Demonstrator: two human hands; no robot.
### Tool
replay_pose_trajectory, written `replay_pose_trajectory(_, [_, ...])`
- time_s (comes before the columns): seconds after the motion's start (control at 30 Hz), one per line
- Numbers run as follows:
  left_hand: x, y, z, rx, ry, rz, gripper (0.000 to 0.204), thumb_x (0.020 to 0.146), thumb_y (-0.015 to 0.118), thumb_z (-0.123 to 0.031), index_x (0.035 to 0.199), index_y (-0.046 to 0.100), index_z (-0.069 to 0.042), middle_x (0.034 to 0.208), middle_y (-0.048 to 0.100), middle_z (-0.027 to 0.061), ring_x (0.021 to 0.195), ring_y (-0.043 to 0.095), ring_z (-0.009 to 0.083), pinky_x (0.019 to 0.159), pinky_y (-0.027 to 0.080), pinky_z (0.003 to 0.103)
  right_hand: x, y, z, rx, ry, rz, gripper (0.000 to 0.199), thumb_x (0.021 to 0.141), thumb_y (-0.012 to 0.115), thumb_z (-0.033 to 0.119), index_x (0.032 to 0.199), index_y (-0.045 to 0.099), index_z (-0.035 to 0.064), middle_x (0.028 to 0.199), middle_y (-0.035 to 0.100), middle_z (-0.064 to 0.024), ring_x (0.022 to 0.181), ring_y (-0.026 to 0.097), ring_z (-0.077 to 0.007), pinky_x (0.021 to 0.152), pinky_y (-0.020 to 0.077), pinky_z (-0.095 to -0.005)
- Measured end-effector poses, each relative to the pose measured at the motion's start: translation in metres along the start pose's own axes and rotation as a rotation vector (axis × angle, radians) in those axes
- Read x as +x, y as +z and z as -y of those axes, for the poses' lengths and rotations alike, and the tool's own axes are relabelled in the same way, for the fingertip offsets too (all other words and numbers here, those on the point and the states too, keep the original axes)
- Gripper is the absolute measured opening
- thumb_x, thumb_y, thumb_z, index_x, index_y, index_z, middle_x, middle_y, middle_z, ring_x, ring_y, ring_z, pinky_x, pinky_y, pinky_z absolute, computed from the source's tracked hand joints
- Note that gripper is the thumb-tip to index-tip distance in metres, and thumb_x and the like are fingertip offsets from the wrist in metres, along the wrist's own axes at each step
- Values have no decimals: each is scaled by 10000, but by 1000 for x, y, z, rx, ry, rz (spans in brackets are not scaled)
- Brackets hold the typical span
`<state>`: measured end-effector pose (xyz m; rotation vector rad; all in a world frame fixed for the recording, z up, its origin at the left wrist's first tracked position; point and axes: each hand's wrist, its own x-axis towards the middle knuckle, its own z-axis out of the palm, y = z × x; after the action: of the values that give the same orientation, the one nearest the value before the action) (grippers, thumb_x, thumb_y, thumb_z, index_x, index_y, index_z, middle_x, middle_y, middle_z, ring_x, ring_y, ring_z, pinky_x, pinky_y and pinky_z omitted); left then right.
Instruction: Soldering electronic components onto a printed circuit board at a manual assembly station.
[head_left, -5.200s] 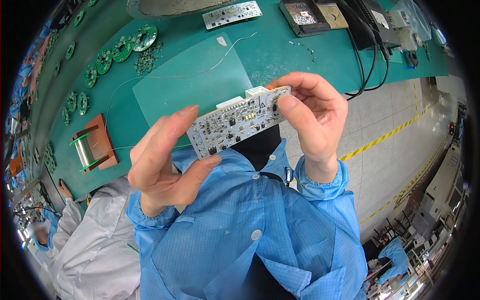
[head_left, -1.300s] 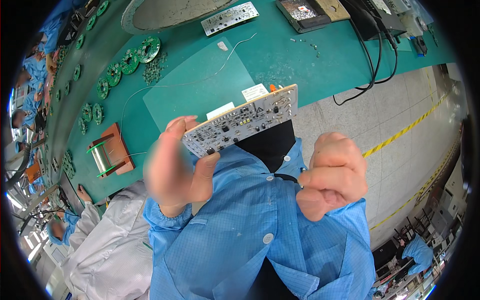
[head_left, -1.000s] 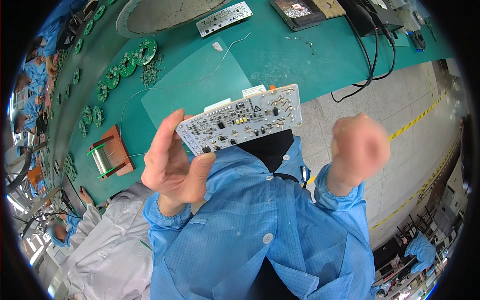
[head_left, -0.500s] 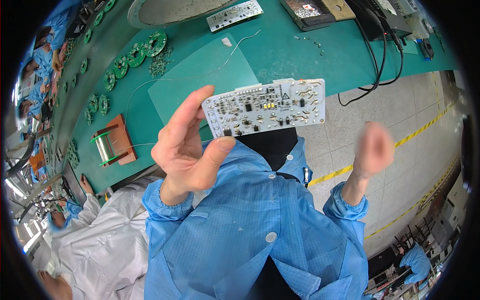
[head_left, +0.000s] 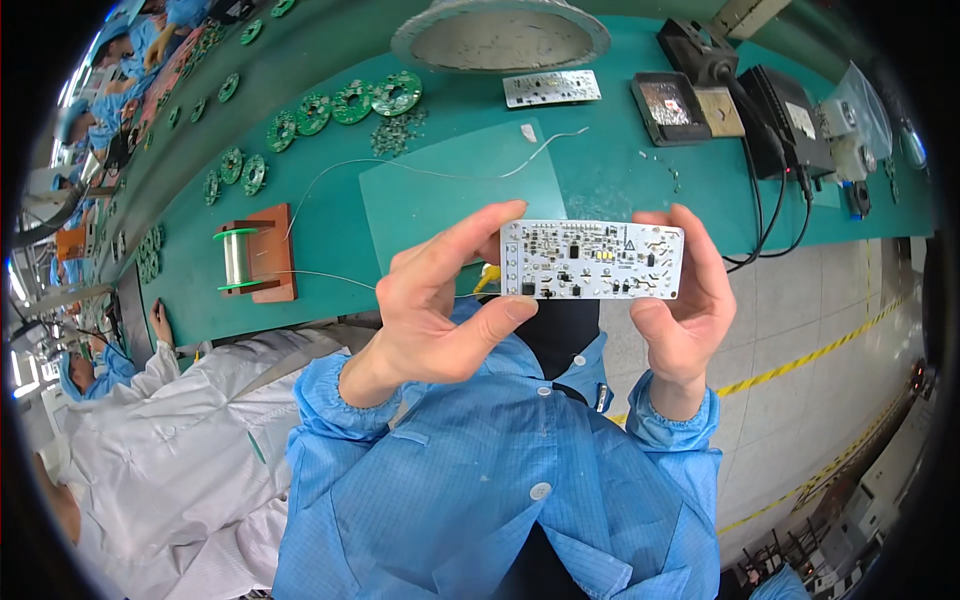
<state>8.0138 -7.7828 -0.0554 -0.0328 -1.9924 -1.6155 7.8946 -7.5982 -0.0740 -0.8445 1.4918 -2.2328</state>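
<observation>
The left hand (head_left: 440, 310) and right hand (head_left: 695, 310) were clamped on opposite ends of a white circuit board (head_left: 592, 262), thumbs at its lower edge and fingers about its upper corners. The board was raised above a blue coat (head_left: 480, 450), its long edges nearly level and its component-bearing face toward the viewer. Beyond, the green bench (head_left: 335, 230) carried a translucent sheet (head_left: 430, 210) and, to the left, a spool of silvery wire (head_left: 237, 258) on a brown stand (head_left: 272, 250). Farther back lay green ring-shaped boards (head_left: 396, 93), a second white board (head_left: 552, 89) and a black tray (head_left: 643, 104), with a grey metal hood (head_left: 500, 45) behind.
</observation>
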Motion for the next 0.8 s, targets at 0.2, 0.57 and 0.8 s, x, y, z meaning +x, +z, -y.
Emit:
replay_pose_trajectory(0.2, [6,-9,-6,-35,45,4,610,715,736,-23,1246,469,113,1004,630,177,865,617,199,781,491,299,10,7,0,74,-29,55,688,701,747,2,1285,398,-99,1183,552,-245,1050,584,-245,904,476,-345])
replay_pose_trajectory(0.57, [5,-16,-8,-291,-158,10,605,793,659,4,1309,370,134,1155,567,200,1045,571,228,926,445,347,18,11,0,-33,-107,85,672,637,778,-42,1226,461,-104,1168,569,-228,1018,599,-225,865,497,-330])
replay_pose_trajectory(0.8, [10,-21,-4,-288,-173,23,550,830,616,7,1306,371,136,1091,592,192,1025,577,217,914,443,324,22,16,-4,-53,-170,66,638,621,810,5,1185,522,-76,1117,590,-214,981,608,-222,804,511,-304])
